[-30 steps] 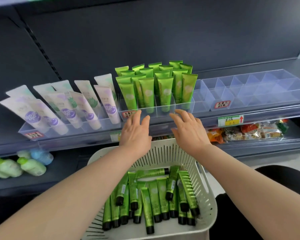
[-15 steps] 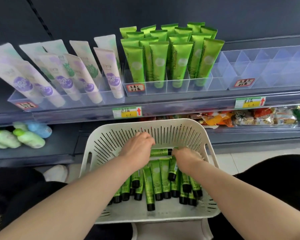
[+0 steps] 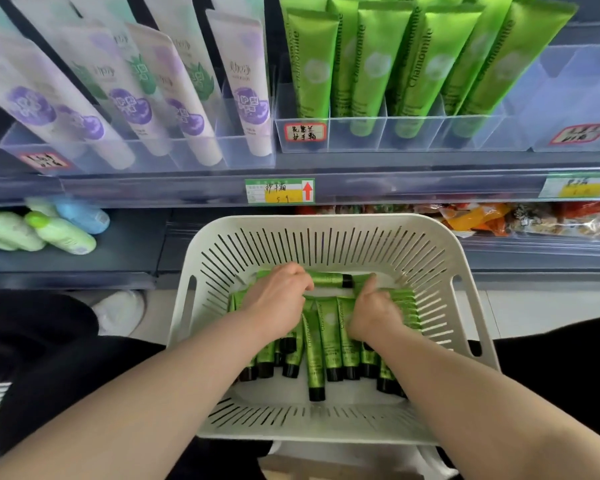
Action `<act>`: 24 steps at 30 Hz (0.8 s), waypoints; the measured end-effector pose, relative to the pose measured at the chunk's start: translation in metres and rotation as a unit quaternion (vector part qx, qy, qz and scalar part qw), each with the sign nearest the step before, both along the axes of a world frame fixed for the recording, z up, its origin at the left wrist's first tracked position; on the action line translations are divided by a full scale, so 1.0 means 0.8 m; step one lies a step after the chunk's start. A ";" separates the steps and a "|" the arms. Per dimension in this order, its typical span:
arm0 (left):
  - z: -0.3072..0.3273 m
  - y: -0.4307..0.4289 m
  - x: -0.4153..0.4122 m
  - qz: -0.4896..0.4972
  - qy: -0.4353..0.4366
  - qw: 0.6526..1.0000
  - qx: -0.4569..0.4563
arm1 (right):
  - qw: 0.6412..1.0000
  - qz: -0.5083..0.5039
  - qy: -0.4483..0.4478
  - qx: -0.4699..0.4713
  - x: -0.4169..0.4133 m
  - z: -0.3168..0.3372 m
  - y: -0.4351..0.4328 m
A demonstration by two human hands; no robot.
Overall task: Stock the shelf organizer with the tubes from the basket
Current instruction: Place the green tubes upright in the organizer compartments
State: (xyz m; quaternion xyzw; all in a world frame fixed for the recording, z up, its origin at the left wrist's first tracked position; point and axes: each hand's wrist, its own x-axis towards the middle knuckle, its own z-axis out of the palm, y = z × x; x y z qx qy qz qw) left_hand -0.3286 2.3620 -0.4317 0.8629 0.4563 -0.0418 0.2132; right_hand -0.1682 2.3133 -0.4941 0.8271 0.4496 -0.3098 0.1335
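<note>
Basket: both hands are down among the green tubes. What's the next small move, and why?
Probably lift a bunch straight up, clear of the basket rim. The left hand and right hand both appear to have fingers curled round tubes lying in the basket, and the organizer sits on the shelf above, so nothing else seems needed before raising them.

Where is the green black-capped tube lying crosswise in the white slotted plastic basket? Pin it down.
Head view: the crosswise tube lies at the far end of the basket, cap to the right, between the left hand and right hand, beyond the lengthwise tubes.
</note>
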 end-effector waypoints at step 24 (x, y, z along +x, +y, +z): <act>-0.076 -0.016 0.048 -0.022 0.326 0.945 0.001 | 0.944 -0.031 0.310 0.109 0.042 0.106 -0.016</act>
